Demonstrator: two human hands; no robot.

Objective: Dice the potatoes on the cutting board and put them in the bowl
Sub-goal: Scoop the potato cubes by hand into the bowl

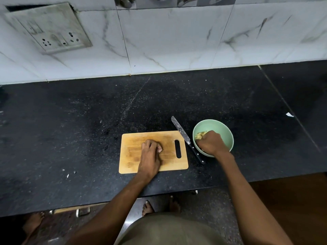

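The right hand (pixel 211 143) reaches into the green bowl (pixel 224 131), fingers curled over pale diced potatoes (pixel 200 135) — whether it grips any is hidden. The left hand (pixel 150 151) rests on the cutting board (pixel 131 149), fingers curled under; anything beneath cannot be made out. A knife (pixel 185 138) lies on the dark counter (pixel 70 129) between board and bowl — blade towards the wall

The right hand (pixel 211 143) dips into the green bowl (pixel 224 131) and covers most of the potato bits (pixel 200 135), so I can't tell if it holds any. The left hand (pixel 150 149) hides part of the cutting board (pixel 132 151); what's under its curled fingers can't be seen. Shiny things (pixel 159 0) at the top edge are cut off.
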